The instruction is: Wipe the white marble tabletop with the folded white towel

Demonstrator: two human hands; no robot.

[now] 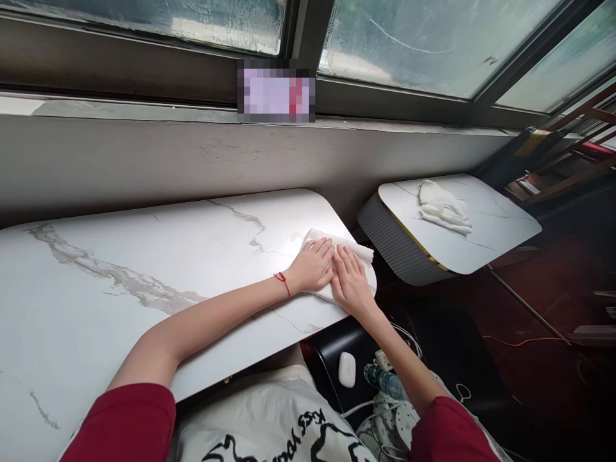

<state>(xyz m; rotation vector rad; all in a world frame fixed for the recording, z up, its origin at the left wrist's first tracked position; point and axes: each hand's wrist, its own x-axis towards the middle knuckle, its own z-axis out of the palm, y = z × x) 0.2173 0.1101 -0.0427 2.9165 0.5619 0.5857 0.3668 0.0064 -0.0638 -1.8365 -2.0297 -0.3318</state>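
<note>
A white cloth (363,251) lies partly folded near the rounded right end of a white marble-patterned tabletop (231,250). My left hand (315,264) rests flat on it, fingers together and stretched out, with a red string bracelet on the wrist. Beside it, my right hand (353,281) also presses flat on the cloth, fingers extended towards the window. The two hands touch or nearly touch at the fingers. Much of the cloth's middle is hidden under them.
A smaller marble-patterned table (491,221) stands to the right, bearing crumpled white fabric (443,206). Below the near edge are a black surface with a white earbud case (347,369), a plastic bottle (385,381) and tangled cables. A wall and window (399,45) run behind.
</note>
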